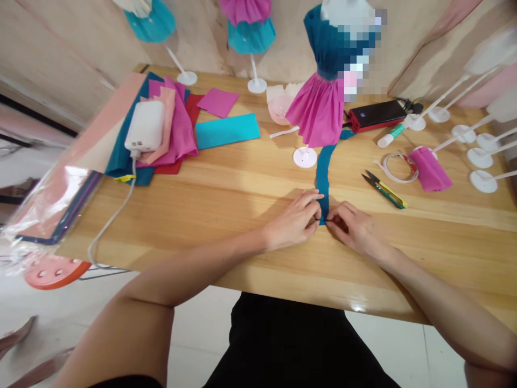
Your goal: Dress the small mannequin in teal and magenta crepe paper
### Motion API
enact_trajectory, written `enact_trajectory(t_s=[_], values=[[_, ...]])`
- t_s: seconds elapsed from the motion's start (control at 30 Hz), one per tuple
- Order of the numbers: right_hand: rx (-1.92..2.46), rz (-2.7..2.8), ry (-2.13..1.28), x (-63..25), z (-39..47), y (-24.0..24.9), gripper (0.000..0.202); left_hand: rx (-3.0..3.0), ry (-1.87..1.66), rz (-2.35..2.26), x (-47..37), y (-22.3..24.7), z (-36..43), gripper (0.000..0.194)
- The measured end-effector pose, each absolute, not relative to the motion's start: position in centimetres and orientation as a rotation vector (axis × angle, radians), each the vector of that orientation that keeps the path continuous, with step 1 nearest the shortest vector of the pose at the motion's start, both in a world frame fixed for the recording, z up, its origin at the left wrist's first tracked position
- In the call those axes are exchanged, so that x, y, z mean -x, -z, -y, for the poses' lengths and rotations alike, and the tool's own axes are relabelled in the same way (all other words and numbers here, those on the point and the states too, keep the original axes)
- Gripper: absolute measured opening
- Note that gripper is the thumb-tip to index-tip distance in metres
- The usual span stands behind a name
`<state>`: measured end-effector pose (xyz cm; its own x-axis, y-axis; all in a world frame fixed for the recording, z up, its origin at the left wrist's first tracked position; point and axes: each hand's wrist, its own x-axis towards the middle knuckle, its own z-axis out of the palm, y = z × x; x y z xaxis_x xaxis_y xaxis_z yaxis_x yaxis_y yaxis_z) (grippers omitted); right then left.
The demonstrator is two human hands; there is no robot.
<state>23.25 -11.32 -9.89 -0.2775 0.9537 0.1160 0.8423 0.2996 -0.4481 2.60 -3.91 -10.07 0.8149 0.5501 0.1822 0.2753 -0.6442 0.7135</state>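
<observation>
A long dark-teal strip [323, 175] of thin sheet material, paper or cloth, runs down the table toward me. My left hand [297, 220] pinches the left corner of its near end, with other fingers resting on the strip's edge. At the right corner of that same end, my right hand [352, 225] has thumb and forefinger pressed together. The near end looks folded or creased between the fingertips. Just beyond stands a small dress [317, 108] with a teal top and pleated magenta skirt on a white stand [305, 157]. Thread snips [385, 189] lie right of my right hand.
Folded coloured sheets [181, 124] lie at left under a white power bank [146, 125] with a cable. A turquoise rectangle [228, 131], pink bowl [280, 109], black-red power bank [377, 116], glue stick [391, 136], tape coil [398, 167] and several white stands [483, 181] surround the work area.
</observation>
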Motion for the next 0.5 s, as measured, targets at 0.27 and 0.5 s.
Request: enact_trajectory(t_s=[0.27,0.5], values=[[1.595,2.252,-0.364,-23.44,11.58,10.15,0.011,-2.276,-0.486,-0.6,-2.47,10.03,3.75,0.01],[1.602,2.277,-0.332,-23.37,11.66,10.19,0.012,-2.304,-0.473,-0.588,-2.39,9.97,3.84,0.012]])
